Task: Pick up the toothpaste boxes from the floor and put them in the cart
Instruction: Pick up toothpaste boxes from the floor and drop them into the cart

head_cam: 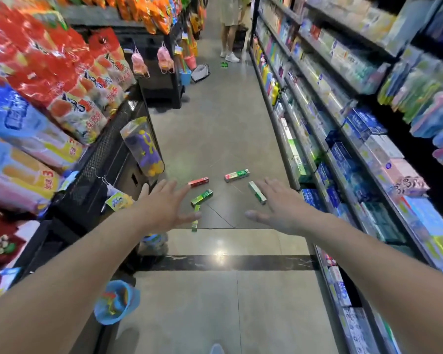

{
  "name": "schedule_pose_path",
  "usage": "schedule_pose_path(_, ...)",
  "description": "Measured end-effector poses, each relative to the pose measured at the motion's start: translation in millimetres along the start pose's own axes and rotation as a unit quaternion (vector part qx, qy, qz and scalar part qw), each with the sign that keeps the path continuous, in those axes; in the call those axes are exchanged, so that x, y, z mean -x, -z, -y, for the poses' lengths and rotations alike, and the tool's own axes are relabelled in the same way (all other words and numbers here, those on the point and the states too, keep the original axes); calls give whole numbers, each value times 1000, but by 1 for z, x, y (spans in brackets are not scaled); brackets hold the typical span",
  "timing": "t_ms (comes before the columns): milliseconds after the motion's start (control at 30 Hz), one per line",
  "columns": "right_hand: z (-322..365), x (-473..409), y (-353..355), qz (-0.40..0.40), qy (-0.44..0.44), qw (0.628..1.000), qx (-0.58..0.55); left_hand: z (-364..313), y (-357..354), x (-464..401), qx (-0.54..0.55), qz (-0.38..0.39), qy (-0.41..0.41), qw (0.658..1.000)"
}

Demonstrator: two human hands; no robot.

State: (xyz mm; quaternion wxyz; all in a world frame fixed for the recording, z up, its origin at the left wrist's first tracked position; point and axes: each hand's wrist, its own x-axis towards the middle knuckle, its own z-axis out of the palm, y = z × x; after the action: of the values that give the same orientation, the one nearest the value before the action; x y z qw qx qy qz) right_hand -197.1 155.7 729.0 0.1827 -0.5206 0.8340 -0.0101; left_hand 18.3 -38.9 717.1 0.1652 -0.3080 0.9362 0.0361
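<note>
Toothpaste boxes are all on the floor (215, 139), none lifted: a red box (198, 182) just beyond the left hand (161, 205) fingers, two green boxes (201, 197) (195, 218) between both hands, a green-and-white box (257, 192) beside the right hand (279, 205) fingers, and a red-and-green box (236, 175) farther ahead. Both hands reach forward with fingers spread and straight, holding nothing. No cart shows here. Judging by this, every box remains to be picked up.
</note>
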Motion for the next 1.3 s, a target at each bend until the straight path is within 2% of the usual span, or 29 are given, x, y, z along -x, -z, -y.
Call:
schedule_pose_path(167, 4, -80, 11, 22, -2, 1000, 15, 44, 11, -53, 29, 13, 18, 999)
schedule_pose_path(633, -19, -352, 59, 82, 76, 994, 3, 117, 60, -262, 58, 92, 90, 990)
schedule_pose_path(833, -18, -448, 75, 92, 109, 990, 7, 146, 70, -340, 74, 92, 99, 988)
schedule_pose_path(1000, -7, -511, 65, 114, 103, 988, 9, 180, 64, -398, 84, 121, 89, 985)
schedule_pose_path(1300, 0, -627, 11, 134, 30, 990, -14, 241, 15, -532, 73, 170, 37, 982)
